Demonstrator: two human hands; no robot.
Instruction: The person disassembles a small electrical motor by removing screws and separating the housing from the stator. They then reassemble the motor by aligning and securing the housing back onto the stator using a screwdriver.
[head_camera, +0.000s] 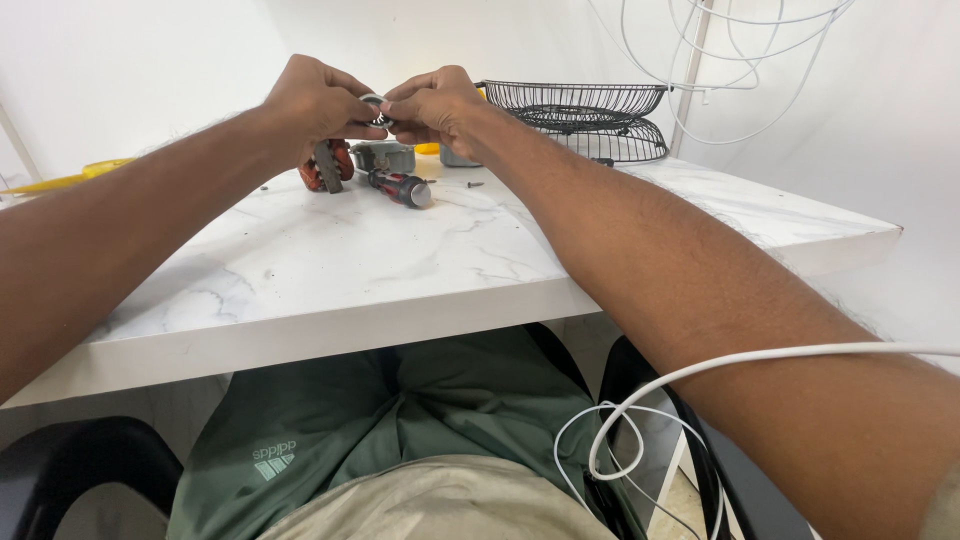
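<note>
**Both our hands pinch a small ring above the far edge of the tabletop**

We sit at a white marble-patterned tabletop (330, 270) whose near edge runs across our lap. At its far right corner lie two black wire fan guards (585, 120), stacked one on the other, the upper one tilted. White cable (740, 55) hangs in loops against the wall behind them, and another white cable (640, 405) crosses our right forearm and coils below the table's near edge.

Our left hand (318, 100) and right hand (435, 103) are raised together over the far edge of the tabletop, fingertips meeting. Between them we grip a small metal ring with a dark centre (377, 107), both hands closed on it in a pinch, thumb against forefingers; it is held in the air, clear of the surface.

Below the hands, close to the far edge, rests a grey box-shaped housing (385, 156). Just left of it stands a motor part with copper-coloured windings and a grey core (328, 167), partly behind our left hand. In front of the housing lies a screwdriver with a red and black handle (402, 187), its butt end toward us. A single dark screw (475, 184) lies to its right. A yellow plastic piece (70, 178) shows at the far left edge.
</note>
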